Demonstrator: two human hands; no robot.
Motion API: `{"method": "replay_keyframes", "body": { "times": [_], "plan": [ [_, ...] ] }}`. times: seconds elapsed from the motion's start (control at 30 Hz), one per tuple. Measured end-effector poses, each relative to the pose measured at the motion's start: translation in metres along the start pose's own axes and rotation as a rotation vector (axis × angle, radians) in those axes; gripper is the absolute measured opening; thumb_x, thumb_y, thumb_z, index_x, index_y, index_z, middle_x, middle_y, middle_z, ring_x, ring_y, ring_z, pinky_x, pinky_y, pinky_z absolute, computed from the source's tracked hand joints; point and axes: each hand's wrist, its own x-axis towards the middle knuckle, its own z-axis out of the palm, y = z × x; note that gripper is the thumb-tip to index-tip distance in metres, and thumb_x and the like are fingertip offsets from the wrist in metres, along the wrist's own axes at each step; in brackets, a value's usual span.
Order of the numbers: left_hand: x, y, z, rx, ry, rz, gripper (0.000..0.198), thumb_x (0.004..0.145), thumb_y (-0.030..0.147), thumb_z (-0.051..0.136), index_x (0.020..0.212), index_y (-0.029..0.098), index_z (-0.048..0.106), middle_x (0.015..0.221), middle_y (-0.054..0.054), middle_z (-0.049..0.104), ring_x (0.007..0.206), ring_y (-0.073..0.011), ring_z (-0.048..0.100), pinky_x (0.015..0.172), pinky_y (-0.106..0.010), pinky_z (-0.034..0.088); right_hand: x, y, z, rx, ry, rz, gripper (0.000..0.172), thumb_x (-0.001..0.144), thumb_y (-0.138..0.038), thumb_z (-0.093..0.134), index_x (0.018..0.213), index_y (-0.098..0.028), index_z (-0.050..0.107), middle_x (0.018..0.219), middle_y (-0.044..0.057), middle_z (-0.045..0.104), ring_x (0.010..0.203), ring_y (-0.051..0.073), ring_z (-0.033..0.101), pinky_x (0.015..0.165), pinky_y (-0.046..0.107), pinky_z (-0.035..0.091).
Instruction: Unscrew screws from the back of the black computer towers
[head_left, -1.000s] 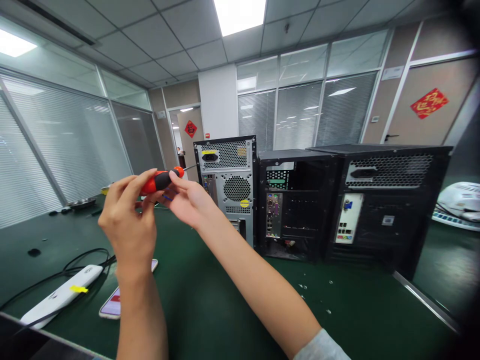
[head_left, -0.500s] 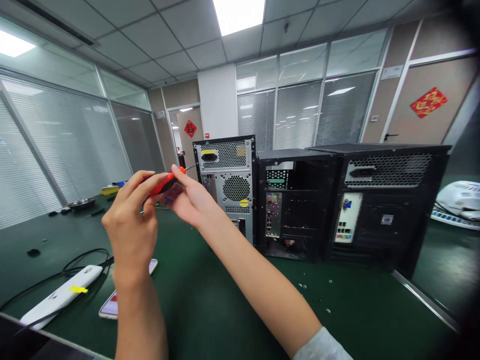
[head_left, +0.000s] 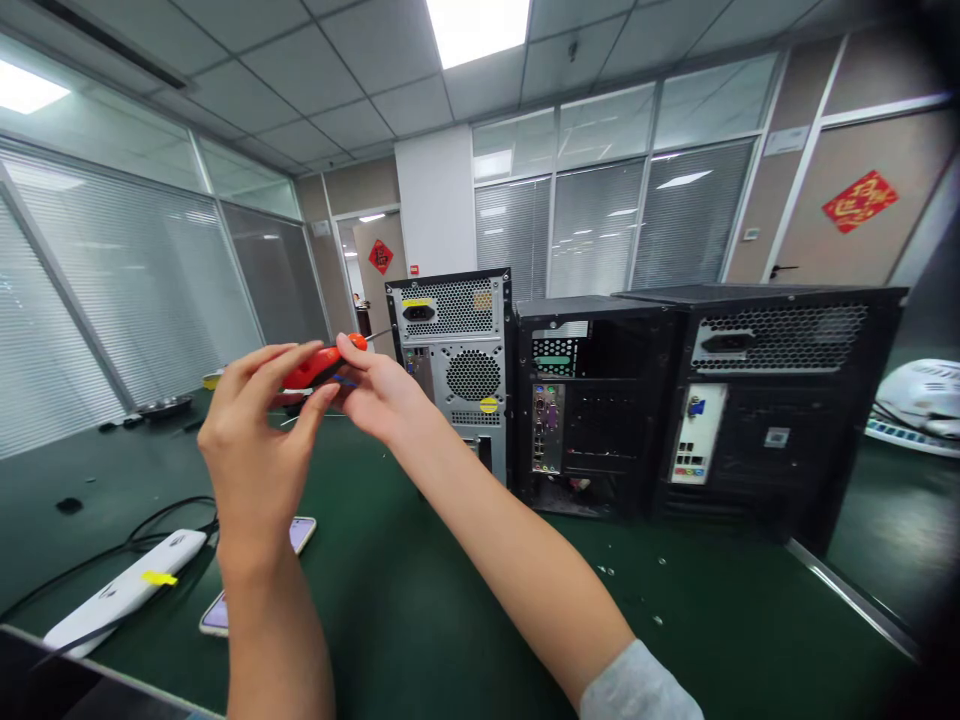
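Observation:
A red and black screwdriver [head_left: 319,364] is held up in front of me, its metal shaft pointing right toward the top left corner of a silver computer case [head_left: 454,360]. My right hand [head_left: 379,395] grips the front of the handle with thumb and fingers. My left hand [head_left: 255,445] has its fingertips closed on the rear of the handle. Both hands hover above the green table [head_left: 465,620].
Two black computer cases [head_left: 592,400] [head_left: 780,400] stand right of the silver one, backs toward me. A white power strip [head_left: 124,590], black cables [head_left: 161,515] and a phone [head_left: 259,580] lie at the near left. Small screws [head_left: 604,572] are scattered by the cases. A white device [head_left: 919,400] sits far right.
The hands shift only slightly on the screwdriver handle; my left fingers have re-gripped its rear end. The tip stays near the silver case's corner.

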Motion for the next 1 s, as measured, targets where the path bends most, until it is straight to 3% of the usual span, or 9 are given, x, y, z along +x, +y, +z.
{"method": "replay_keyframes", "body": {
  "times": [0.13,0.27,0.5,0.77,1.0],
  "plan": [
    [0.000,-0.001,0.003,0.086,0.095,-0.155,0.058,0.073,0.045,0.064,0.122,0.016,0.050,0.093,-0.006,0.061,0.071,-0.0127,0.058,0.059,-0.025,0.047,0.000,-0.002,0.000,0.015,-0.007,-0.023,0.021,0.083,-0.017,0.054,0.062,-0.017,0.051,0.055,-0.003,0.053,0.054,0.011,0.051,0.059,0.025,0.046],
    [0.000,-0.002,0.010,0.105,0.130,-0.205,0.053,0.076,0.055,0.056,0.110,0.015,0.057,0.072,0.000,0.057,0.056,-0.0091,0.052,0.055,-0.023,0.040,0.000,-0.003,-0.001,0.025,-0.016,-0.012,0.022,0.084,-0.015,0.052,0.062,-0.017,0.051,0.057,-0.002,0.054,0.057,0.011,0.054,0.062,0.025,0.047],
    [-0.001,-0.001,0.022,0.084,0.195,-0.186,0.042,0.074,0.049,0.061,0.098,0.014,0.061,0.084,-0.004,0.063,0.061,-0.0088,0.054,0.057,-0.021,0.043,0.000,0.000,0.001,0.033,0.033,-0.009,0.027,0.084,-0.014,0.052,0.058,-0.018,0.049,0.054,-0.004,0.052,0.053,0.010,0.052,0.072,0.029,0.051],
    [-0.003,0.002,0.022,0.067,0.210,-0.155,0.038,0.075,0.045,0.063,0.100,0.016,0.062,0.088,-0.004,0.065,0.064,-0.0088,0.056,0.057,-0.020,0.044,-0.002,-0.001,-0.001,0.051,-0.003,-0.006,0.026,0.086,-0.014,0.049,0.061,-0.018,0.051,0.050,-0.004,0.054,0.047,0.009,0.053,0.052,0.021,0.049],
    [-0.004,0.003,0.019,0.100,0.152,-0.134,0.033,0.079,0.042,0.059,0.107,0.024,0.060,0.092,-0.002,0.062,0.067,-0.0106,0.055,0.059,-0.023,0.044,-0.001,-0.001,-0.003,0.062,-0.035,-0.004,0.028,0.087,-0.010,0.044,0.061,-0.015,0.051,0.049,-0.002,0.056,0.046,0.009,0.053,0.052,0.021,0.049]
  ]
}}
